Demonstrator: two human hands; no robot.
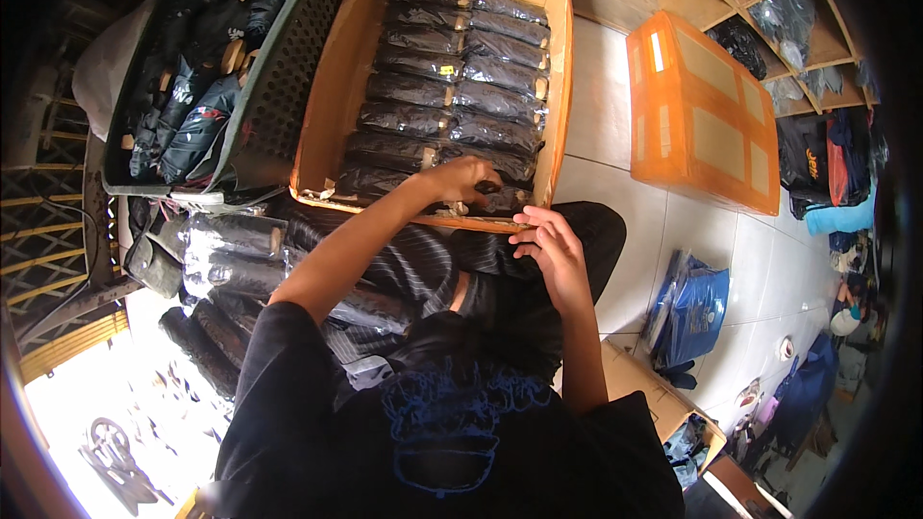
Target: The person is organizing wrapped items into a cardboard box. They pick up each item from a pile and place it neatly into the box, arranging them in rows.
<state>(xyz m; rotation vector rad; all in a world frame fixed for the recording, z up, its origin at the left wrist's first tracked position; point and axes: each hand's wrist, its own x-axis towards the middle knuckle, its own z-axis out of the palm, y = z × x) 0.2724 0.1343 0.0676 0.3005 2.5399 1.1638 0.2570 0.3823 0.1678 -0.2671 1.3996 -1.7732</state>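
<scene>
In front of me, an open cardboard box [328, 96] holds two columns of black rolled bundles [409, 62] in clear plastic sleeves, with pale brown ends; they look like folded umbrellas. My left hand [464, 179] reaches into the near end of the box. Its fingers are curled on a wrapped black bundle [505, 198] in the right column, partly hiding it. At the box's near right corner, my right hand [553, 242] has its fingers apart and slightly bent, close to the rim. Nothing shows inside that hand.
Left of the box stands a dark green perforated crate [279, 67] full of black bundles. More wrapped bundles [231, 255] lie by my left leg. A taped orange-brown carton [707, 111] stands on the tiles at right, near blue plastic-wrapped packs [687, 312] and wooden shelves [817, 0].
</scene>
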